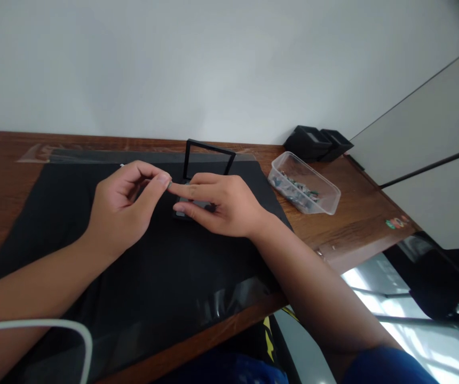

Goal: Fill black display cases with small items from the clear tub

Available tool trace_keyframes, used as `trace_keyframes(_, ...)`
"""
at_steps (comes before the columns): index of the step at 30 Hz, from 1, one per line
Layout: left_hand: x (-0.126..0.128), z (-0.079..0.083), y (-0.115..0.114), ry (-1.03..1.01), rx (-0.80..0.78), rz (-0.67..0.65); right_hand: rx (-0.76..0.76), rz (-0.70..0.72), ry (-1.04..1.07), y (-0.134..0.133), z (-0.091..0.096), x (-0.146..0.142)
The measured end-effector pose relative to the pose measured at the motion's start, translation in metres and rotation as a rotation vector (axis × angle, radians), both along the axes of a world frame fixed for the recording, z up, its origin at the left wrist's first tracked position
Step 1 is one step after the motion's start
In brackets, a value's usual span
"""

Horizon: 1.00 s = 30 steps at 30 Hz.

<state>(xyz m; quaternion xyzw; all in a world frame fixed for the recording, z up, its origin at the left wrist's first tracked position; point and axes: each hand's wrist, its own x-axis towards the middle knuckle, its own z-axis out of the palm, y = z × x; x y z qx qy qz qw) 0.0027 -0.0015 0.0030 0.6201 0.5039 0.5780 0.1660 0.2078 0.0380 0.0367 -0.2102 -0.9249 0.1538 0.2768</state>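
My left hand (123, 205) is closed in a pinch, thumb against index finger, above the black mat (153, 277). A tiny edge shows at its fingertips, too small to name. My right hand (221, 202) reaches in from the right with its index finger stretched out, the tip meeting the left fingertips. Its thumb points left, apart from the index finger. Beneath the right hand sits a small black case (180, 214) with grey parts, mostly covered by the fingers. Behind it a thin black rectangular frame (210, 145) stands upright, like a raised lid.
A clear plastic tub (325, 192) holding many small mixed pieces stands right of the mat on the wooden table (345, 213). Two black bins (313, 143) are against the wall. A white cable (53, 323) loops across the lower left. The table's front edge runs below the hands.
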Motion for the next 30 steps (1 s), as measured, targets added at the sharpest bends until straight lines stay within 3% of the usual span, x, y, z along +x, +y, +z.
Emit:
trace_keyframes(4,-0.001,0.002,-0.002,0.035,0.114,-0.002,-0.1,0.057,0.167,0.002,-0.003,-0.002)
trace_keyframes(7,-0.002,0.005,-0.004,0.044,0.18,-0.086,-0.136,0.08,0.23,0.002,-0.004,-0.004)
trace_keyframes(14,-0.002,0.006,-0.007,0.044,0.187,-0.139,-0.107,0.044,0.283,0.001,-0.004,-0.005)
trace_keyframes(24,0.0,0.001,-0.009,0.077,0.141,-0.03,0.009,-0.048,0.236,-0.002,-0.005,-0.008)
trace_keyframes(30,-0.001,0.001,-0.008,0.122,0.17,-0.022,0.0,-0.054,0.238,-0.003,-0.01,-0.012)
